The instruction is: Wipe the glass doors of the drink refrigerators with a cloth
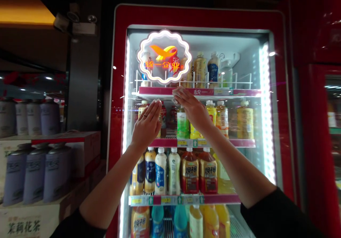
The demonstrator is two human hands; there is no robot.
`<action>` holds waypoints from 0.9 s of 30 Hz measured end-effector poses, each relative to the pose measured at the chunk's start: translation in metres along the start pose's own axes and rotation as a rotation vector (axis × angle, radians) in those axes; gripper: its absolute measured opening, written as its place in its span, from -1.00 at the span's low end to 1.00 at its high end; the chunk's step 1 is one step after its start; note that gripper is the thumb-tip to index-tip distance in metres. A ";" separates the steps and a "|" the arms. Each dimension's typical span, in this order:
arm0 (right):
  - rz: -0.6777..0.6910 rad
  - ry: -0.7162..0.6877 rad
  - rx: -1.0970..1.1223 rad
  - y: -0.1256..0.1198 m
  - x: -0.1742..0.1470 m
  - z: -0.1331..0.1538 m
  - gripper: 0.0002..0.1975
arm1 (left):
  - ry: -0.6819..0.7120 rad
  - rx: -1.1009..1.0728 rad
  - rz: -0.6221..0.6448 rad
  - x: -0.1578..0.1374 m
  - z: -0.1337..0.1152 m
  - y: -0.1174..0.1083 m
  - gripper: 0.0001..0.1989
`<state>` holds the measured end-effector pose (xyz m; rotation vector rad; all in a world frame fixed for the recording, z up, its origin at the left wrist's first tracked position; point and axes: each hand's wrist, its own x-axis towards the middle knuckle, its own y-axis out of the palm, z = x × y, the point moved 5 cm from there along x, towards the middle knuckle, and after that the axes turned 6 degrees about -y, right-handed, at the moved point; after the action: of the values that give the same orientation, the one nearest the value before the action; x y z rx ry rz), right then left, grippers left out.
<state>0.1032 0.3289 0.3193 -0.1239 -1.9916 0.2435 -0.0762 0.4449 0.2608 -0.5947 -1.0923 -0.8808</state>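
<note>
My left hand (147, 124) lies flat with fingers stretched out at the glass door (234, 119) of a red drinks fridge, and a ring shows on one finger. Higher and further right, my right hand (193, 108) has its fingers pressed over a small pale cloth (176, 95) at the same glass. The cloth sits just below a lit, scalloped sign (164, 80) with an orange logo. Behind the glass, bottled drinks stand on several shelves; a green-labelled bottle (183, 126) shows between my hands.
The fridge's red frame (199, 16) surrounds the glass. On the left, purple-grey canisters (57, 174) stand on cardboard boxes (29, 218) beside a dark pillar (84, 78). Another red cabinet (314, 106) adjoins on the right.
</note>
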 end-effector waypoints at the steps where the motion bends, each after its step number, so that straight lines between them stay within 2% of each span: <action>1: 0.005 0.007 -0.012 -0.004 -0.008 -0.004 -0.29 | 0.000 -0.001 -0.004 0.000 0.000 0.000 -0.09; 3: -0.016 0.040 -0.042 -0.011 -0.016 -0.017 -0.25 | 0.003 0.001 -0.008 0.000 0.000 0.000 -0.09; 6: -0.102 0.076 -0.060 -0.013 -0.005 -0.029 -0.23 | 0.005 0.013 -0.003 0.000 -0.001 0.000 -0.07; 11: -0.178 0.045 0.013 0.010 0.032 -0.007 -0.30 | -0.012 0.035 0.025 0.000 -0.002 -0.001 -0.06; 15: -0.138 -0.013 0.053 0.016 0.025 0.014 -0.30 | -0.020 0.046 0.045 -0.001 -0.002 0.000 -0.09; 18: -0.102 -0.029 0.081 0.009 0.007 0.009 -0.31 | -0.018 0.057 0.043 -0.002 -0.003 -0.001 -0.11; 21: -0.158 0.046 0.088 0.000 -0.003 -0.008 -0.31 | -0.021 0.077 0.055 -0.001 -0.003 -0.003 -0.13; 24: -0.221 0.142 0.089 0.002 0.007 -0.015 -0.34 | -0.051 0.094 0.101 -0.001 -0.003 -0.003 -0.17; 27: -0.183 0.138 0.131 0.014 0.032 -0.001 -0.40 | -0.095 0.104 0.152 0.001 -0.003 -0.002 -0.22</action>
<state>0.0901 0.3487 0.3451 0.1226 -1.8310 0.2401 -0.0763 0.4412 0.2603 -0.6291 -1.1558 -0.6652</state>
